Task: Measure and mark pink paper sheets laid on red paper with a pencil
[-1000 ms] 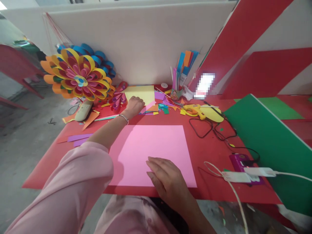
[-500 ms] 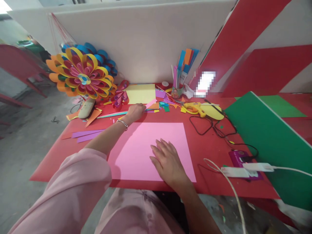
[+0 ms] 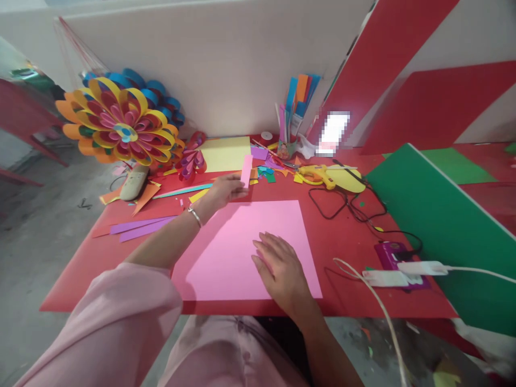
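Well, red tabletop (image 3: 88, 269) (grey floor (image 3: 24, 269))

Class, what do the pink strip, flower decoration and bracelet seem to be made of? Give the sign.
Pink strip in the left hand: probably matte paper or thin card, flat and straight-edged.
Flower decoration: likely matte paper, curled into thin-edged loops.
Bracelet: perhaps polished metal, silvery and shiny.

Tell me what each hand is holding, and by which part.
The left hand holds a pink paper strip by its near end. The right hand, over the large pink paper sheet, grips nothing.
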Available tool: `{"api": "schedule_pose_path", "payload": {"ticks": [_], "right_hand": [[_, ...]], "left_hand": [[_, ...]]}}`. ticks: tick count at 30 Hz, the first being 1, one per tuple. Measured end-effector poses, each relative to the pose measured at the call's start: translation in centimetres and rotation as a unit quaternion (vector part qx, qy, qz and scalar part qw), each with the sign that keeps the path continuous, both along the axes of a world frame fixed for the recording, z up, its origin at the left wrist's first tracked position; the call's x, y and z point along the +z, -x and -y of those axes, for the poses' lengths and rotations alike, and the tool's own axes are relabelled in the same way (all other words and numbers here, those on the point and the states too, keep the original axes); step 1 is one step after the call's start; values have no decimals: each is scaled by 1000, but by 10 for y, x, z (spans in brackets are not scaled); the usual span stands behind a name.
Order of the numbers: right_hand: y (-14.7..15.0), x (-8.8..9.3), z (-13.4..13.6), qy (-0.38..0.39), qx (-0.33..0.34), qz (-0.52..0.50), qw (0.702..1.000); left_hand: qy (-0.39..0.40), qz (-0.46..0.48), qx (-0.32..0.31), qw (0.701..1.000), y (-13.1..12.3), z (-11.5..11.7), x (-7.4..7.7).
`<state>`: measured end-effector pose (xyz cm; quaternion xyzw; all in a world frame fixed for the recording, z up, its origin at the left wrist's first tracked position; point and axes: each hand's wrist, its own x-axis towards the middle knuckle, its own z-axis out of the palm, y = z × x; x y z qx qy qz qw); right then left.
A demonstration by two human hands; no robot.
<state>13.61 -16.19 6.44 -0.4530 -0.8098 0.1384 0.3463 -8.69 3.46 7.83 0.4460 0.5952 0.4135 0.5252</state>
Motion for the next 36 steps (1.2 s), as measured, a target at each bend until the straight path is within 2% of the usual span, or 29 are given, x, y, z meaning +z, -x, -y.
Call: {"api": "schedule_pose_path", "payload": {"ticks": [3,6,9,15,20,22,24,26,28,31,33,36], "right_hand": [[-6,-1,-2,18,-64,-82,994],[-12,-2,-6,68,-124,-134,981],[-18,-1,-11,139,-159,-171,962],[-19,1,-15,168,-168,-240,941],[-23,-4,-13,188,-159,-253,936],[-27,-7,-14,197,-161,-237,937],[-32,-12,-16,206,-161,-215,941],[-37,-16,-19,212,-157,-194,945],[-40,-20,-21,214,-153,-177,948],[-42,-22,-24,211,-157,-161,951],[-43,-22,-25,211,-163,-146,953],[-44,-19,-29,214,-176,-103,955]], "left_hand": [[60,84,-47,994,-15,50,-3],[122,140,-92,978,-30,99,-7],[159,179,-123,963,-47,132,-7],[199,223,-171,939,-68,162,-4],[196,153,-228,941,-61,172,-4],[145,78,-259,952,-54,173,-1],[55,-22,-276,959,-45,173,3],[-56,-129,-283,949,-37,172,6],[-166,-220,-288,917,-32,169,8],[-312,-301,-304,848,-31,159,5],[-377,-328,-321,805,-34,149,2],[-434,-361,-338,753,-41,134,-5]]}}
